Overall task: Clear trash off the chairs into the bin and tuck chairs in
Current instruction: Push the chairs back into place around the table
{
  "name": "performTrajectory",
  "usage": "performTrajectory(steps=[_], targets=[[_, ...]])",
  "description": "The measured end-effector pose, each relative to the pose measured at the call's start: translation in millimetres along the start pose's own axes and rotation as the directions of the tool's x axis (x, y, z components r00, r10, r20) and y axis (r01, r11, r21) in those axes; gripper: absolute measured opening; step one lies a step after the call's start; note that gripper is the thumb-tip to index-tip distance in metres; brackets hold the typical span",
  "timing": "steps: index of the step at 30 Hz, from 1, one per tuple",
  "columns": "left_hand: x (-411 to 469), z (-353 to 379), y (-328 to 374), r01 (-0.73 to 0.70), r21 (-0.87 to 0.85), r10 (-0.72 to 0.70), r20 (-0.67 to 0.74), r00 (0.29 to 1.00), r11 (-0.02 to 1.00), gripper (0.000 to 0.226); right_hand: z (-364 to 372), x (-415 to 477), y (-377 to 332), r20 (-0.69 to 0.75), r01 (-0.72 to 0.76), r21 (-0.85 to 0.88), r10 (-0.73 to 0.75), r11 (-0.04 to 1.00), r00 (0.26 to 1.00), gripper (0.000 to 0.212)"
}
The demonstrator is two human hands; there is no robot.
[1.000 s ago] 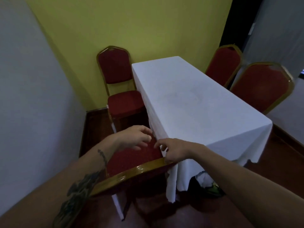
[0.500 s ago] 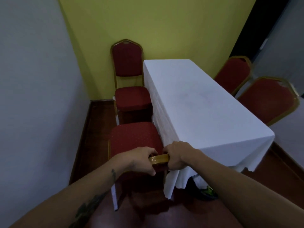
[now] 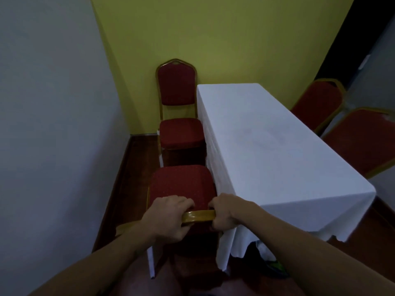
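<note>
Dim, even indoor light with soft focus throughout; wide-angle distortion bows the walls (image 3: pixel 53 124) at the edges, and deep shadow lies beneath the white-draped surface (image 3: pixel 277 146).

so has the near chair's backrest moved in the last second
Yes. The near chair went from tipped back to upright beside the table, with left hand and right hand gripping its top rail.

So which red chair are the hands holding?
The nearest chair, beside the table. Left hand and right hand grip its gold top rail; nobody touches the others.
</note>
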State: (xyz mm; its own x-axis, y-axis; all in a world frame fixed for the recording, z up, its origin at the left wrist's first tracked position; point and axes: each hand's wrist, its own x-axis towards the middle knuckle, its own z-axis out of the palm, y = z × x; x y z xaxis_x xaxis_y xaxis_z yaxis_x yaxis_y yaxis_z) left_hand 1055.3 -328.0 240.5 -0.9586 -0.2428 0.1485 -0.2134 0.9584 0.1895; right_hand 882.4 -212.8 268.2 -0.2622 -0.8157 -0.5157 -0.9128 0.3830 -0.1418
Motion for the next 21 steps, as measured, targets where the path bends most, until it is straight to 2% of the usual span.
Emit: performTrajectory(steps=[2, 4, 8, 16, 21], targets=[[2, -3, -7, -0.029, 0.058, 0.032, -0.052, 0.998, 0.998, 0.037, -10, 5, -8, 0.01, 0.019, -0.107, -0.018, 0.994, 1.0, 0.016], [2, -8, -15, 0.013, 0.095, -0.009, -0.049, 0.999, 0.995, 0.037, -18, 12, -19, 0.019, 0.054, -0.203, -0.051, 0.978, 0.999, 0.015], [4, -20, -31, 0.136, 0.119, -0.134, -0.024, 0.991, 0.983, 0.034, -27, 30, -33, 0.058, 0.129, -0.289, -0.117, 0.949, 0.991, 0.036], [16, -27, -67, 0.118, 0.134, -0.124, 0.038, 0.991, 0.984, 0.032, -37, 52, -45, 0.061, 0.154, -0.268, -0.142, 0.951, 0.988, 0.024], [31, -31, -110, 0.024, 0.194, -0.028, 0.019, 0.999, 0.981, 0.034, -48, 76, -62, 0.04, 0.099, -0.251, -0.092, 0.963, 0.995, 0.036]])
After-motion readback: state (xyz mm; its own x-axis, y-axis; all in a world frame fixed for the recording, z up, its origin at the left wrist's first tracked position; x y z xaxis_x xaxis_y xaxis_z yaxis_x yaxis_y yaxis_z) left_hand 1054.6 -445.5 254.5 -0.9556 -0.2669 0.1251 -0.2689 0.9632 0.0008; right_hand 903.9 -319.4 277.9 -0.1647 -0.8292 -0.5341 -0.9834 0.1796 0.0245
